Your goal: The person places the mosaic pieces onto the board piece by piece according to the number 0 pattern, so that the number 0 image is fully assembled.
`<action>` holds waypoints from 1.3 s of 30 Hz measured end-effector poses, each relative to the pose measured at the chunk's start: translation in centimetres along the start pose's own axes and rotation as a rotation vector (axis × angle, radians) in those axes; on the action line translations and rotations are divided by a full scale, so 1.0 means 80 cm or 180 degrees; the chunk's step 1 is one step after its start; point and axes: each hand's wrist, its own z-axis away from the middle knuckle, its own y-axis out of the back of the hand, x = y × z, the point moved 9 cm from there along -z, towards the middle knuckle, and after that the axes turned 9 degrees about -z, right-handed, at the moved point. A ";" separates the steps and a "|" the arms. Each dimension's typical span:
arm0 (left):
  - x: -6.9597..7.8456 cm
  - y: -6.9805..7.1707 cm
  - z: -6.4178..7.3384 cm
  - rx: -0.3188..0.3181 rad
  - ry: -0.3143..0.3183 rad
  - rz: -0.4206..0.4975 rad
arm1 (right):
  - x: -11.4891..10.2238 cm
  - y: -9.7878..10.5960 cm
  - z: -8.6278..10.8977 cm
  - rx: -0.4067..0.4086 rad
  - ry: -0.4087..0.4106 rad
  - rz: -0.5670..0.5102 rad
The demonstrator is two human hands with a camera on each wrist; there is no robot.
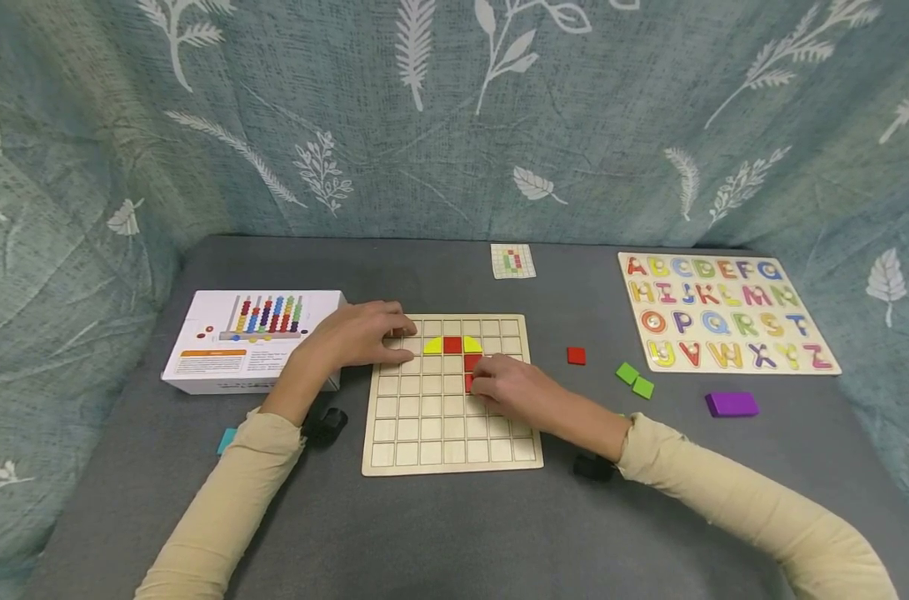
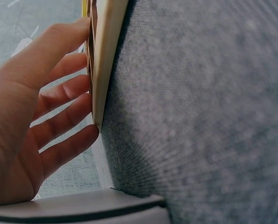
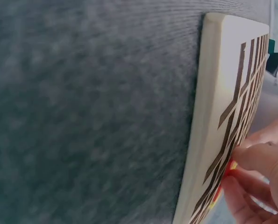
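Observation:
A wooden grid board lies on the table. Near its top, a red square tile sits between two yellow rounded tiles. Below the right-hand yellow one lies another red tile. My right hand pinches a red square tile with thumb and fingers at the cell just beneath, partly hiding it; the right wrist view shows red between the fingertips. With fingers loosely bent, my left hand rests on the board's upper left corner, its fingertips touching the edge in the left wrist view.
A white box stands left of the board. To the right lie a loose red tile, green tiles, a purple block and an alphabet board. A small pattern card lies behind. A cyan piece shows beside the left sleeve.

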 end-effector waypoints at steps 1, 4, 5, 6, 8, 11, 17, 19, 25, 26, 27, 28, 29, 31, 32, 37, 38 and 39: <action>0.000 0.000 0.000 0.0005 -0.0005 0.0001 | 0.000 0.000 0.000 -0.0024 0.0003 -0.0017; 0.000 0.000 -0.001 0.0018 -0.0015 -0.0008 | -0.002 0.001 0.004 -0.0093 0.0069 -0.0067; 0.000 0.000 -0.001 0.0013 -0.0012 -0.0008 | -0.003 0.002 0.006 -0.0120 0.0119 -0.0064; 0.000 0.000 -0.001 0.0010 -0.0011 -0.0010 | -0.004 0.003 0.008 -0.0129 0.0156 -0.0066; 0.000 0.000 -0.001 0.0005 -0.0002 -0.0014 | -0.004 0.010 0.013 -0.0093 0.0202 -0.0062; 0.000 0.000 0.000 0.0012 0.0016 -0.0009 | 0.003 0.026 0.027 0.0041 0.0162 -0.0036; 0.000 0.002 0.000 0.0037 0.0016 -0.0005 | 0.039 0.050 0.070 0.0194 -0.0219 0.0033; 0.000 0.001 -0.001 0.0050 0.0008 -0.0003 | 0.050 0.056 0.081 0.0226 -0.0318 0.0055; 0.000 -0.001 -0.002 0.0060 0.0021 0.0003 | 0.071 0.069 0.098 0.0350 -0.0481 0.0021; 0.000 -0.001 -0.001 0.0057 0.0024 0.0001 | 0.073 0.070 0.100 0.0359 -0.0497 0.0022; 0.000 -0.001 -0.001 0.0053 0.0027 0.0006 | 0.075 0.071 0.101 0.0364 -0.0512 0.0027; 0.000 -0.001 -0.001 0.0052 0.0032 0.0012 | 0.077 0.072 0.101 0.0361 -0.0528 0.0033; 0.001 -0.001 -0.001 0.0050 0.0036 0.0017 | 0.079 0.073 0.102 0.0359 -0.0544 0.0044; 0.001 -0.001 0.000 0.0048 0.0043 0.0022 | 0.081 0.074 0.103 0.0351 -0.0568 0.0057; 0.001 0.000 0.000 0.0052 0.0045 0.0026 | 0.082 0.075 0.103 0.0344 -0.0578 0.0064; 0.001 0.002 0.000 0.0057 0.0028 0.0026 | 0.086 0.076 0.104 0.0276 -0.0630 0.0036; 0.001 0.002 0.000 0.0056 0.0022 0.0021 | 0.088 0.076 0.104 0.0240 -0.0661 0.0022; 0.001 0.003 0.000 0.0061 0.0015 0.0015 | 0.091 0.076 0.104 0.0200 -0.0695 0.0010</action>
